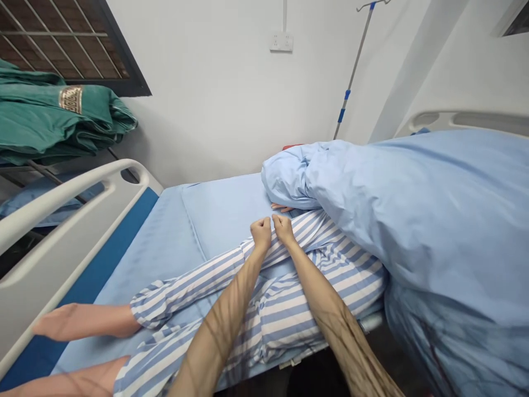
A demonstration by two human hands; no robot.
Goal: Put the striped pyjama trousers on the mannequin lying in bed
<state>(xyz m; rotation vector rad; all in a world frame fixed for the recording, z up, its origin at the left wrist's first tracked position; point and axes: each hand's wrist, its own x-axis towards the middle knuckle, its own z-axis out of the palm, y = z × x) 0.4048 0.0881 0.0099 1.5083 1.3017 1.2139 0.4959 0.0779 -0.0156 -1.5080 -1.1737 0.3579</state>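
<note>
the left hand (261, 232) and the right hand (284, 228) sit knuckle to knuckle, almost touching, both curled into closed fists. each fist pinches a fold of the striped pyjamas (289, 298), gripping the blue and white cloth at the top edge of the trousers. both forearms reach up from the bottom of the view and cross over the striped legs.

the pyjamas are worn by a figure that lies on its side along the near edge of the bed. the trouser legs run left from the hands to two bare feet. the upper foot (78, 322) rests on the sheet, and the lower foot (70, 381) lies just in front of it at the bottom edge of the view. just beyond the fists, pale fingers (282, 208) of the lying figure peek out from under a pale blue quilt (433, 220). the quilt is bunched over the figure's upper body and fills the right of the view.

a light blue bed sheet (215, 215) covers the mattress behind the legs. a white and blue bed end (53, 264) stands at the left, close to the feet, and a white headboard (463, 118) shows above the quilt at the right. folded green cloths (49, 121) are stacked on a rack beyond the bed end, below a barred window (61, 38). on the white wall behind the bed there is a socket (281, 42), and a drip stand (353, 69) leans up beside it.
</note>
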